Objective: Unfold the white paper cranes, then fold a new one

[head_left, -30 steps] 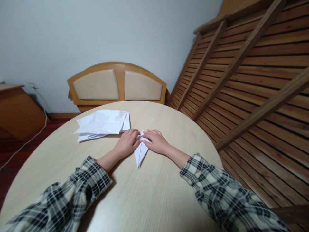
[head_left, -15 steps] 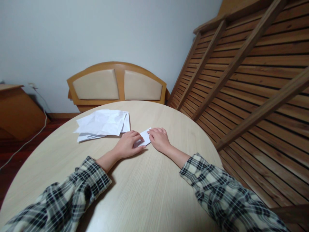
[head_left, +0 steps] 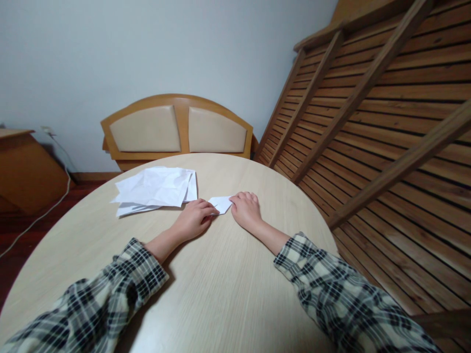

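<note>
A small folded piece of white paper (head_left: 222,204) lies on the round table between my hands. My left hand (head_left: 196,217) is closed on the paper's left end, its fingers bent over it and covering that part. At the right edge, my right hand (head_left: 246,210) grips the paper with thumb and curled fingers. A fold line shows near my left fingertips. Left of my left hand lies a loose stack of creased white paper sheets (head_left: 154,186).
The round light-wood table (head_left: 221,294) fills the foreground. Behind it stands a headboard (head_left: 184,100) against the wall. Wooden slats (head_left: 386,147) lean along the right side. At far left are a wooden cabinet (head_left: 29,171) and a white cable (head_left: 44,219).
My right hand has shifted slightly right, showing more of the folded paper. My left thumb has drawn back in toward the fingers. The paper stack stays put.
</note>
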Tool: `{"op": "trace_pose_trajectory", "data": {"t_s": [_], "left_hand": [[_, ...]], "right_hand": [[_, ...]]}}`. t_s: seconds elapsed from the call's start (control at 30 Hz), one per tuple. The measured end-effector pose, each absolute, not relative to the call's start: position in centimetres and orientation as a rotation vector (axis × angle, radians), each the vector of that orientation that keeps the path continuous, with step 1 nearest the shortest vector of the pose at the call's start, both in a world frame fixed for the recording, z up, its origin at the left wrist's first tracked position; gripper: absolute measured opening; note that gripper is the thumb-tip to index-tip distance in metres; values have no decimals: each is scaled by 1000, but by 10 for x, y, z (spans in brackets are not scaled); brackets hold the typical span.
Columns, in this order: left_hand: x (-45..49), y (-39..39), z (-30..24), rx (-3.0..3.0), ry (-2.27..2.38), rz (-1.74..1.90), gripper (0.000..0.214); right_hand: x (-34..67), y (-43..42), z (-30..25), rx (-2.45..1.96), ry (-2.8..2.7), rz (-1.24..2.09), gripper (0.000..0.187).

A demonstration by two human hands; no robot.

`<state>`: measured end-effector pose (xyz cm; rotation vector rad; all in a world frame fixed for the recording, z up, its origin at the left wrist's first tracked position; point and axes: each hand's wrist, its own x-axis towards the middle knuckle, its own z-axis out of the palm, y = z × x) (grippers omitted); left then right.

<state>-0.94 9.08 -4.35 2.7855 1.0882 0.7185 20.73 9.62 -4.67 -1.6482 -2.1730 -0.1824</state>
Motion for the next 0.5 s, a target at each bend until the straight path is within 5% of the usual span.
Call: {"op": "trace_pose_trajectory", "data": {"t_s": [0.23,0.5], "left_hand": [[-8,89,-44,2697,1150,832,13],[-10,94,-47,2637,1256,762,22]], "right_hand": [[205,89,-39,-1643,-2286,-356,25],[209,83,-30,-1324,-2441,-298,19]]}}
